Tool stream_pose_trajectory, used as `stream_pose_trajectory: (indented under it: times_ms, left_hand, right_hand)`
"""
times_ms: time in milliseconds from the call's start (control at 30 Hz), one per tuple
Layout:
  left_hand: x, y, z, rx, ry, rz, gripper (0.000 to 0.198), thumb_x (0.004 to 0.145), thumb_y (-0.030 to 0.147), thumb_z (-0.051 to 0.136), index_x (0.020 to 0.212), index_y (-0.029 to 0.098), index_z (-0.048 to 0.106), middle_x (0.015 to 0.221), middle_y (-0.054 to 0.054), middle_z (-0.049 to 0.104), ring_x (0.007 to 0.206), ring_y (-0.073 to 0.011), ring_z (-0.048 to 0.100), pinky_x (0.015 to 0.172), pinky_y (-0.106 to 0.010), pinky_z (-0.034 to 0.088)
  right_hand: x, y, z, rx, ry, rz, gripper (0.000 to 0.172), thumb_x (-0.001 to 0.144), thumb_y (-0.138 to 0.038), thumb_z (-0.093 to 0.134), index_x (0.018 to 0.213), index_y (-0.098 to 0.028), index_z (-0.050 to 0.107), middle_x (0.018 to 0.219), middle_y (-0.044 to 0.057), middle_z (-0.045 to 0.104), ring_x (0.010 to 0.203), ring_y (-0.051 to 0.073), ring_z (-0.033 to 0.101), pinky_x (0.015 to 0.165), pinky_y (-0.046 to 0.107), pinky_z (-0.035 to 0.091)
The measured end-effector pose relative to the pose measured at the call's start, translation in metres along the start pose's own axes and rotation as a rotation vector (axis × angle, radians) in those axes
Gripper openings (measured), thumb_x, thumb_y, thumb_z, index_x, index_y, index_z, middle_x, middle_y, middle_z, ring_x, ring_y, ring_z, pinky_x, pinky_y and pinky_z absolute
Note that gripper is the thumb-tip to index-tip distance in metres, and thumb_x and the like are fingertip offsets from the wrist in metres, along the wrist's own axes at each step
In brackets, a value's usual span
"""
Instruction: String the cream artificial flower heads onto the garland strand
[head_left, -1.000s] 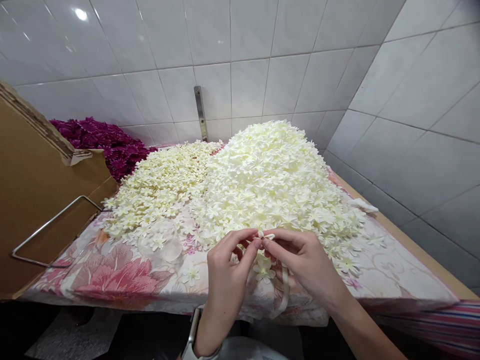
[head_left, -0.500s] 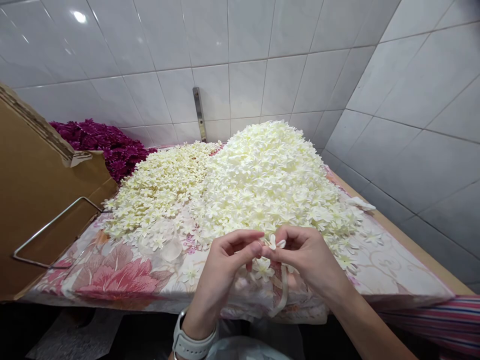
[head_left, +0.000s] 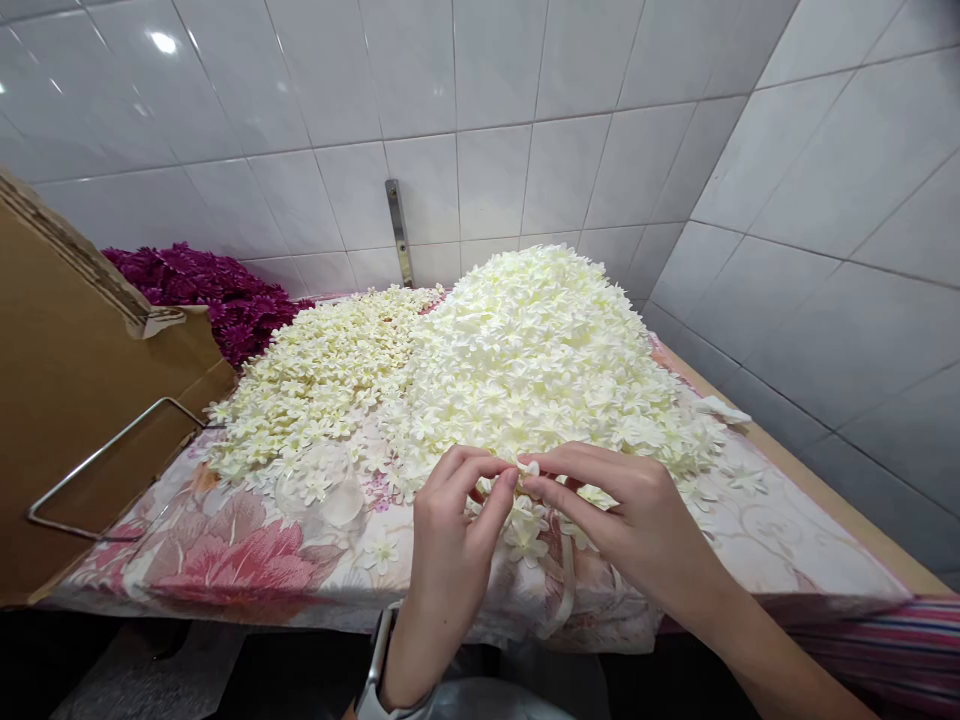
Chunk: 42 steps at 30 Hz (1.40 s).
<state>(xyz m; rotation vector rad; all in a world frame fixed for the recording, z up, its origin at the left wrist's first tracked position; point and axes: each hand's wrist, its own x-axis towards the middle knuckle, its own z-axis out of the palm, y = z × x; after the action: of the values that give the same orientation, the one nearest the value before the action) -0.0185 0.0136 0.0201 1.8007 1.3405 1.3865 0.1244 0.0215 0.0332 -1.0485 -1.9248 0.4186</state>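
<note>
My left hand (head_left: 450, 530) and my right hand (head_left: 630, 515) meet at the fingertips just above the table's front edge. Between them they pinch a small cream fabric flower (head_left: 527, 467). A big heap of the same cream flowers (head_left: 540, 350) rises right behind my hands. A flatter spread of smaller cream flowers (head_left: 322, 370) lies to its left. Under my hands a loose flower (head_left: 525, 540) and a pale ribbon (head_left: 568, 590) rest on the floral cloth (head_left: 225, 550). A watch sits on my left wrist.
A pile of dark purple flowers (head_left: 202, 290) lies at the back left. A brown cardboard box (head_left: 67, 400) with a metal wire handle (head_left: 105, 455) stands on the left. A clear plastic lid (head_left: 319, 485) lies among the flowers. White tiled walls close the back and right.
My hands have shifted slightly up and together, still pinching a cream flower between the fingertips. My left wrist has turned a little.
</note>
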Motion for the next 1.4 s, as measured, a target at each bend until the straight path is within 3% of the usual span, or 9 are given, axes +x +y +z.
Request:
stream_pose_trajectory:
  times_ms: [133, 267, 500, 700, 867, 1033, 1200, 1300, 1400]
  left_hand:
    - [0.000, -0.001, -0.001, 0.098, -0.014, 0.082, 0.014, 0.083, 0.015, 0.051, 0.072, 0.017, 0.058, 0.073, -0.001, 0.059, 0.070, -0.0126, 0.055, 0.060, -0.023, 0.042]
    - [-0.001, -0.008, -0.011, 0.197, 0.163, 0.098, 0.012, 0.083, 0.017, 0.054, 0.071, 0.018, 0.057, 0.073, -0.001, 0.058, 0.068, -0.0122, 0.053, 0.057, -0.022, 0.041]
    - [0.004, -0.016, -0.016, 0.169, 0.202, -0.045, 0.014, 0.081, 0.023, 0.057, 0.068, 0.019, 0.060, 0.071, 0.001, 0.059, 0.067, -0.0116, 0.054, 0.058, -0.021, 0.041]
    - [0.004, -0.016, -0.016, -0.086, 0.113, -0.194, 0.016, 0.079, 0.027, 0.058, 0.065, 0.018, 0.060, 0.070, 0.000, 0.059, 0.070, -0.0126, 0.054, 0.059, -0.020, 0.041]
    - [0.004, -0.015, -0.013, -0.251, 0.048, -0.291, 0.016, 0.077, 0.028, 0.059, 0.065, 0.018, 0.061, 0.071, -0.001, 0.058, 0.071, -0.0132, 0.054, 0.061, -0.020, 0.042]
    - [0.005, -0.013, -0.010, -0.198, 0.059, -0.267, 0.014, 0.078, 0.028, 0.059, 0.067, 0.019, 0.063, 0.073, -0.001, 0.059, 0.074, -0.0140, 0.054, 0.061, -0.021, 0.040]
    - [0.009, -0.014, -0.010, -0.274, 0.041, -0.344, 0.019, 0.076, 0.032, 0.059, 0.064, 0.017, 0.061, 0.068, 0.000, 0.057, 0.068, -0.0131, 0.051, 0.059, -0.022, 0.038]
    - [0.011, -0.014, -0.011, -0.395, -0.017, -0.427, 0.021, 0.074, 0.034, 0.061, 0.061, 0.016, 0.060, 0.061, 0.002, 0.053, 0.059, -0.0109, 0.045, 0.056, -0.021, 0.036]
    - [0.011, -0.015, -0.012, -0.458, -0.049, -0.460, 0.029, 0.075, 0.039, 0.059, 0.059, 0.015, 0.060, 0.061, 0.001, 0.054, 0.056, -0.0102, 0.043, 0.054, -0.022, 0.035]
  right_hand:
    - [0.002, 0.005, -0.007, -0.002, 0.125, 0.018, 0.015, 0.083, -0.017, 0.055, 0.071, -0.018, 0.064, 0.067, 0.001, 0.065, 0.058, 0.012, 0.060, 0.053, 0.022, 0.047]
    - [0.007, 0.017, -0.019, 0.058, 0.374, 0.226, 0.014, 0.079, -0.025, 0.062, 0.067, -0.020, 0.065, 0.060, 0.000, 0.063, 0.053, 0.011, 0.058, 0.049, 0.021, 0.048]
    - [0.013, 0.022, -0.014, 0.404, 0.149, 0.406, 0.020, 0.073, -0.037, 0.069, 0.079, -0.018, 0.070, 0.079, 0.004, 0.067, 0.065, 0.014, 0.063, 0.059, 0.024, 0.055]
    - [0.014, 0.021, -0.009, 0.462, 0.093, 0.412, 0.019, 0.069, -0.036, 0.072, 0.072, -0.017, 0.069, 0.069, 0.003, 0.067, 0.059, 0.014, 0.063, 0.057, 0.024, 0.056]
    - [0.043, 0.029, -0.024, 0.019, 0.270, 0.181, 0.016, 0.078, -0.032, 0.064, 0.084, -0.018, 0.069, 0.080, 0.006, 0.069, 0.066, 0.017, 0.064, 0.061, 0.032, 0.057]
    - [0.069, 0.028, -0.025, -0.594, 0.186, -0.290, 0.016, 0.082, -0.011, 0.056, 0.097, -0.010, 0.063, 0.099, 0.015, 0.065, 0.094, 0.027, 0.060, 0.080, 0.046, 0.051]
    - [0.051, 0.009, -0.016, -0.313, -0.071, -0.663, 0.012, 0.085, -0.010, 0.051, 0.094, -0.013, 0.060, 0.093, 0.011, 0.065, 0.093, 0.019, 0.059, 0.079, 0.035, 0.053]
    - [0.039, 0.010, -0.010, -0.209, -0.262, -0.667, 0.020, 0.084, -0.014, 0.054, 0.103, -0.012, 0.059, 0.101, 0.011, 0.064, 0.101, 0.021, 0.057, 0.084, 0.037, 0.051]
    - [0.035, 0.015, -0.006, -0.105, -0.209, -0.514, 0.022, 0.087, -0.009, 0.045, 0.100, -0.014, 0.061, 0.089, 0.008, 0.068, 0.084, 0.017, 0.063, 0.072, 0.030, 0.053]
